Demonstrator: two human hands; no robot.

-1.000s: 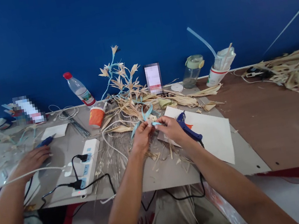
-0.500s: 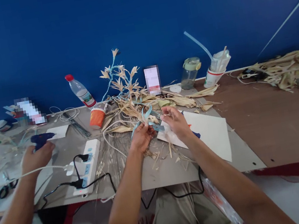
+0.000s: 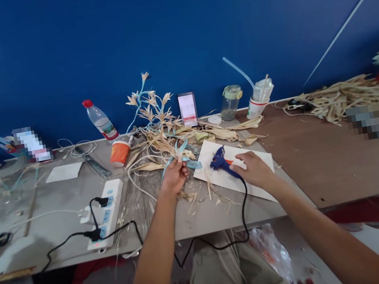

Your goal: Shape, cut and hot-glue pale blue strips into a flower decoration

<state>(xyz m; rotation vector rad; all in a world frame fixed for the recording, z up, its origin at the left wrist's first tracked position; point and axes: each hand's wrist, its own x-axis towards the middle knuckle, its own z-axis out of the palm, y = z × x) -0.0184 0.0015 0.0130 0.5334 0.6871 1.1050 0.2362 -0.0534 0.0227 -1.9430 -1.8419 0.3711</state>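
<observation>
View: head, the only one.
Landmark: white card (image 3: 204,160).
Left hand (image 3: 176,177): just left of the card, fingers closed on the flower piece, small pinch at its base.
Flower piece (image 3: 180,150): left of the card, petals up, pale tan plus light blue strips; one blue strip (image 3: 194,164) reaches the card's left edge.
Right hand (image 3: 256,170): over the card's right part, nothing held, thumb and fingers spread wide beside the glue gun; contact can't be told.
Glue gun (image 3: 219,160): lying on the card, blue, orange trigger showing, handle toward the right hand; exact nozzle direction unclear.
Black cord (image 3: 243,215): from the handle, over the card's near edge, hanging in front.
Dried husks (image 3: 210,133): behind the card and to its left.
Scraps (image 3: 217,197): near side of the card, loose bits.
Power strip (image 3: 109,214): well left of the card.
Grip advice: for the gun, palm round the handle, finger free of the trigger until aimed; the metal tip is probably hot, so avoid it.
Cord advice: leave slack, so it doesn't drag the card or scraps.
Flower advice: keep the left pinch light and low, join exposed; thin petals likely crease or tear if squeezed.
Glue advice: small dab, fingertips back from the bead, hold steady while it sets.
</observation>
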